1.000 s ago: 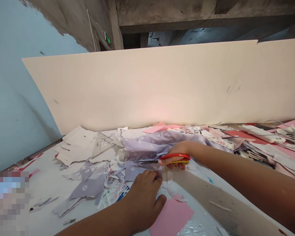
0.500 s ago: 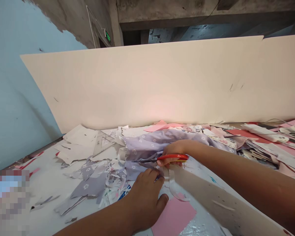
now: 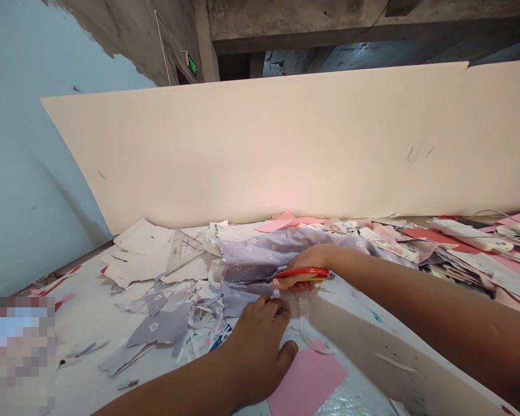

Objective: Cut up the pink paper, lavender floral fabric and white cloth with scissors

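The right hand [image 3: 301, 276] is closed firmly around the red-and-yellow handles of a pair of scissors [image 3: 302, 273], its fingers curled through the grip. The dark blades point toward 9 o'clock from that hand and run into the lilac floral fabric [image 3: 264, 254]; how far apart they stand is hidden at the cloth. The left hand [image 3: 257, 349] sits at about 7 o'clock from the right, half-curled rather than gripping. Its fingers [image 3: 264, 309] press down on the fabric's lower edge, and its spread thumb [image 3: 289, 353] lies just beside a pink card [image 3: 307, 381], which sits at about 5 o'clock from that hand. The fabric lies across the middle of the white bench [image 3: 82, 329], its far part bunched and reaching toward 3 o'clock. Grey-lilac cut pieces [image 3: 162, 323] and shredded scraps [image 3: 203, 318] lie at 9 o'clock from the left hand. Farther toward 10 o'clock, a clear plastic set square [image 3: 184, 252] rests on white paper sheets [image 3: 138, 254]. Toward 3 o'clock, a white power strip [image 3: 470, 234] lies on red and pink sheets [image 3: 433, 240]. A tall cream board [image 3: 260, 150] stands along the bench's far edge.
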`<state>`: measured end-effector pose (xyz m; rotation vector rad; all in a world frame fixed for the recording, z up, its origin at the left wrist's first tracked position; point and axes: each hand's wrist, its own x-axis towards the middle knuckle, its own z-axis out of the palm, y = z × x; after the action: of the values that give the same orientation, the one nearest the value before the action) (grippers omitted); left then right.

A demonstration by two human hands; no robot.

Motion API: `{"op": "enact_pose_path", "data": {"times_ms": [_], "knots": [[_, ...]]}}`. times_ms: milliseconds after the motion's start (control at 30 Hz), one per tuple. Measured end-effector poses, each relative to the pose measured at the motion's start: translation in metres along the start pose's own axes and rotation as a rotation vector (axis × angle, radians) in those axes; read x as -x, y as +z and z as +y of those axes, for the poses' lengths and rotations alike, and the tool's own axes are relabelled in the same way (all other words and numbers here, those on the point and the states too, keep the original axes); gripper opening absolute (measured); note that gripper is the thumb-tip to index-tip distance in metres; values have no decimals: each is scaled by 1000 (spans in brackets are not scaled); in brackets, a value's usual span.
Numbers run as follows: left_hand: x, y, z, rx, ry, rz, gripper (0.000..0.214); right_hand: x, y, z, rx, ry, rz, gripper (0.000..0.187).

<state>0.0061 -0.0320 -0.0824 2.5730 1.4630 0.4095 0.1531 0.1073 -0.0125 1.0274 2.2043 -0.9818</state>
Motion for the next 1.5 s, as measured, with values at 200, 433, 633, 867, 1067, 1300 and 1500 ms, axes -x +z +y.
{"op": "enact_pose_path", "data": {"times_ms": [200, 433, 633, 867, 1067, 1300, 1500], "knots": [[0, 1, 0, -29, -2, -19, 37, 0, 0, -15, -6, 61, -2, 63], [0, 1, -1, -35, -4, -22, 39, -2, -3, -25, 154, 16, 32, 63], [0, 0, -1, -45, -8, -27, 39, -14, 2, -15, 207, -8, 164, 61], [0, 0, -2, -51, -6, -33, 40, -19, 6, -3, 63, -69, 160, 56], [0, -2, 0, -44, -24, -43, 38, -17, 0, -18, 21, -15, 25, 60], [0, -2, 0, -50, -28, -45, 41, -22, -1, -29, 50, -32, 19, 59], [0, 0, -2, -64, -28, -41, 39, -25, -3, -34, 244, -24, 144, 56]]}}
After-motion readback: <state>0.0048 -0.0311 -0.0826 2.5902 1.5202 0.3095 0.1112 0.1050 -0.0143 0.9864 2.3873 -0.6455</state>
